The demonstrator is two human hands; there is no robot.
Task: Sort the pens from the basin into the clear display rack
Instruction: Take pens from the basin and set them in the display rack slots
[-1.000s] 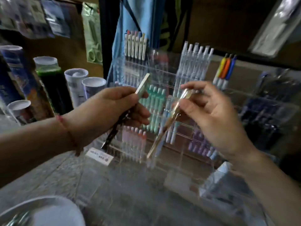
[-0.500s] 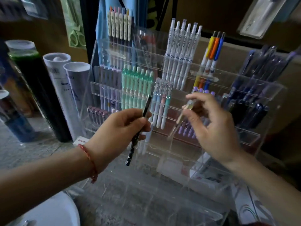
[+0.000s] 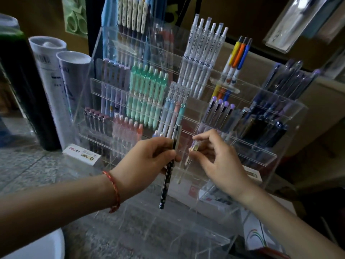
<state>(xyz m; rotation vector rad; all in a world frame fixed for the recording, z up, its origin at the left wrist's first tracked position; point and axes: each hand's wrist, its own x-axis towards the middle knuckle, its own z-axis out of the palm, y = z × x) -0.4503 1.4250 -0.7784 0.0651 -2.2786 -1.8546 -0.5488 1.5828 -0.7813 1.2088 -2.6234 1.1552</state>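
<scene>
Now closer to clear acrylic rack point(image 3: 261, 156): L hand point(image 3: 145, 163) grips black patterned pen point(image 3: 167, 182), R hand point(image 3: 220, 163) pinches clear gold-capped pen point(image 3: 189, 161); slotting next.

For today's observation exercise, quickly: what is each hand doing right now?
Left hand: holds the dark pen.
Right hand: pinches the clear pen.

We face the display rack point(image 3: 261, 156), which stands on the worktop point(image 3: 28, 165) at twelve o'clock with racked pens point(image 3: 147, 86) upright in its tiers. At ten o'clock two tubes point(image 3: 74, 81) stand beside it, a small box point(image 3: 82, 153) lying at their foot. The basin point(image 3: 43, 247) sits at seven o'clock, nearest us. Before the lower tiers, our left hand point(image 3: 147, 161) holds a pen point(image 3: 168, 176) at eleven and our right hand point(image 3: 218, 161) a second pen point(image 3: 186, 164) at one.
</scene>
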